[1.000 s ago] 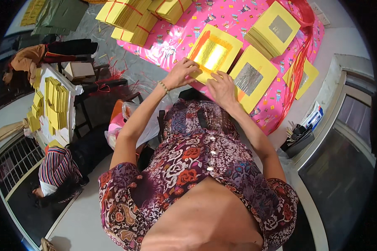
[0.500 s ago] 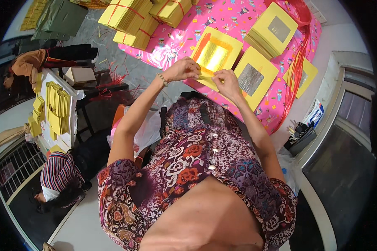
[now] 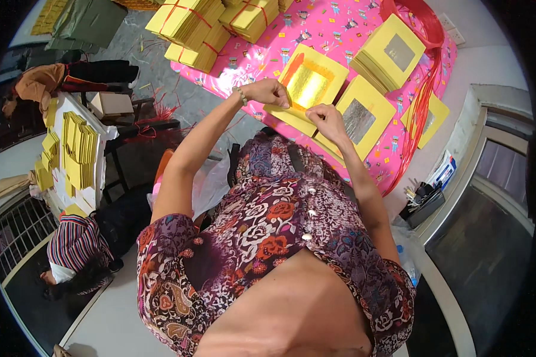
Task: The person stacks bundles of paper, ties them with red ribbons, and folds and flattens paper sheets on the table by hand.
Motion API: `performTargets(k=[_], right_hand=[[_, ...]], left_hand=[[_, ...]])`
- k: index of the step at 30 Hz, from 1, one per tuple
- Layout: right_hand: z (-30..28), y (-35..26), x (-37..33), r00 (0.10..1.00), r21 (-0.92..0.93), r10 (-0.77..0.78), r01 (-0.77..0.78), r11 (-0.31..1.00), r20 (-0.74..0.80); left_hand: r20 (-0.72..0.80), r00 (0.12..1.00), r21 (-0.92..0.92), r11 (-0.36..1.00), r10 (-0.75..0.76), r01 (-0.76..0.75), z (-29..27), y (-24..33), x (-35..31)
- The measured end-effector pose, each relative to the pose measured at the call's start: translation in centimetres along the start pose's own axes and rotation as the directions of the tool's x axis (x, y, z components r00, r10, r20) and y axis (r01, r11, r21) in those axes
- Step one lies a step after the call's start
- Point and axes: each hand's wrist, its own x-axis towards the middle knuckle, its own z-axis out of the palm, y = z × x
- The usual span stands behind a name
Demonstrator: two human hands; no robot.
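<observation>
On the pink patterned table, a yellow paper sheet (image 3: 323,58) with a shiny gold square and an orange border lies on top of more yellow paper (image 3: 293,121). My left hand (image 3: 269,94), with a beaded bracelet at its wrist, pinches the sheet's near left corner. At the near right corner, the bent fingers of my right hand (image 3: 329,121) pinch the same sheet. Just to the right is a yellow paper stack (image 3: 382,101) whose top sheet bears a silver square. My fingertips partly hide the near edge.
Another yellow stack (image 3: 369,59) stands farther right, beside hanging red strips (image 3: 420,122). Red-tied yellow bundles (image 3: 187,24) sit at the far left of the table. A second table (image 3: 95,193) with yellow stacks is at left, near two people. A black holder (image 3: 426,205) stands right.
Both hands have shifted slightly with the sheet's near edge, and more of the yellow paper beneath shows below it. The view has also moved a little.
</observation>
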Motion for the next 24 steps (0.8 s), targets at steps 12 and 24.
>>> performTargets(k=[12,24], right_hand=[[-0.2,-0.6,-0.1,0.997,0.018,0.055,-0.056,0.998,0.057],[-0.2,-0.5,-0.3,0.998,0.023,0.054,-0.055,0.998,0.027]], left_hand=[[0.013,1.0,0.033,0.999,-0.022,0.021,-0.5,-0.5,0.1],[-0.039,0.999,0.097,0.995,0.017,-0.014,-0.2,1.0,-0.1]])
